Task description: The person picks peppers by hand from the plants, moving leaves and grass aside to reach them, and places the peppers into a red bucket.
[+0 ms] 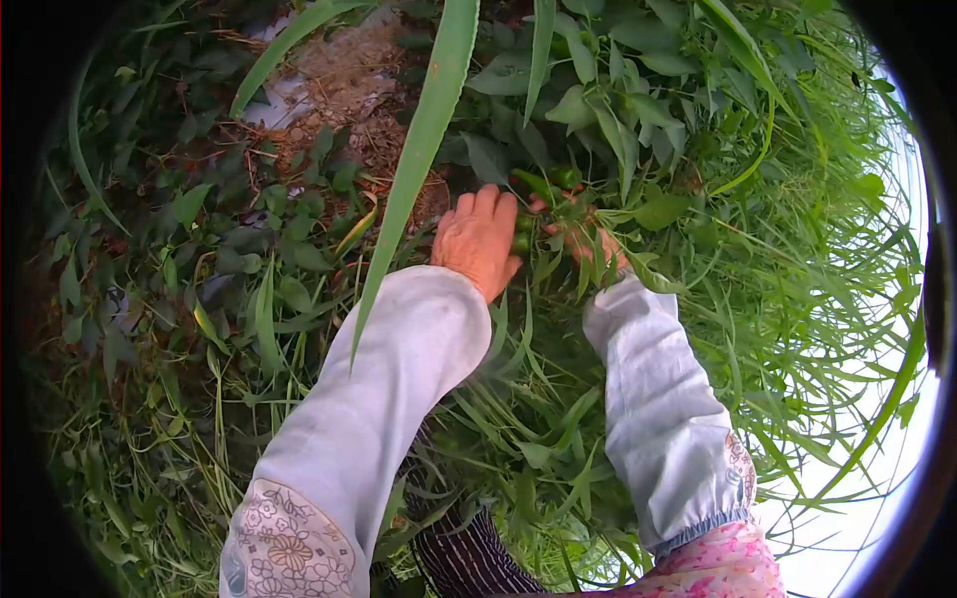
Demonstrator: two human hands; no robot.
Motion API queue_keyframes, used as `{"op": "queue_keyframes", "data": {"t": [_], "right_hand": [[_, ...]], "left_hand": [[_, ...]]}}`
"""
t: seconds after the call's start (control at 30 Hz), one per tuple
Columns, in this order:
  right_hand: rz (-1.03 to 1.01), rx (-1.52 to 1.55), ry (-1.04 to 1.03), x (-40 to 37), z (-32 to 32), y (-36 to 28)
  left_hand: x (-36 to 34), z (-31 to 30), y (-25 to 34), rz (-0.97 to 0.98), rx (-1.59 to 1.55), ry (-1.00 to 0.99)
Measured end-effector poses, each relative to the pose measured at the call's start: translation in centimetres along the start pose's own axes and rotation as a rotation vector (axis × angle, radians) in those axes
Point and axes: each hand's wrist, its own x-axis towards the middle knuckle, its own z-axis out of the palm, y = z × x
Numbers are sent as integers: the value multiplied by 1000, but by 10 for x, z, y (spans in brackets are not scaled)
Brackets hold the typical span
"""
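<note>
My left hand (478, 237) reaches into a leafy pepper plant, back of the hand up. Its fingers are stretched forward and the thumb stands apart. Green peppers (521, 242) hang close beside its thumb side, between my two hands. Another green pepper (566, 177) shows just above. My right hand (590, 242) is among the leaves to the right, its fingers curled inward and partly covered by foliage. What those fingers grip is hidden. Pale sleeve covers (384, 344) run up both forearms.
A long grass blade (424, 130) hangs across the view in front of my left forearm. Dense pepper leaves (618, 130) stand ahead and tall grass (797, 269) grows on the right. Bare soil (344, 85) with pale sheeting shows at upper left. Dark striped cloth (474, 553) is below.
</note>
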Motion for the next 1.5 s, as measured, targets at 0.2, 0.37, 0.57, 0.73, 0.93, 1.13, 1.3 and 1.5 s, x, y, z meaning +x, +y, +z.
{"op": "queue_keyframes", "data": {"t": [0.2, 0.37, 0.57, 0.73, 0.93, 1.13, 1.3, 1.5], "right_hand": [[-8, -1390, -51, -11, 12, -29], [-351, -984, -188, -8, 16, -21], [-60, -774, -69, 3, 26, -22], [-10, -707, 10, -3, 52, -26], [133, -105, -169, -11, 29, 8], [126, -1461, -12, -27, 67, -4], [-8, -1517, -11, -16, 57, 7], [-196, -1071, -94, -13, 13, 31]], "left_hand": [[18, 23, -9, -129, -236, -154], [29, 13, -11, -216, -571, -374], [26, 38, -5, -144, -597, -195], [20, 19, 8, -350, -481, -213], [13, -17, -2, -355, -400, -372], [-15, 2, -24, -303, -717, -344], [-48, 12, -61, -387, -1019, -578], [-36, -70, -70, -614, -206, -472]]}}
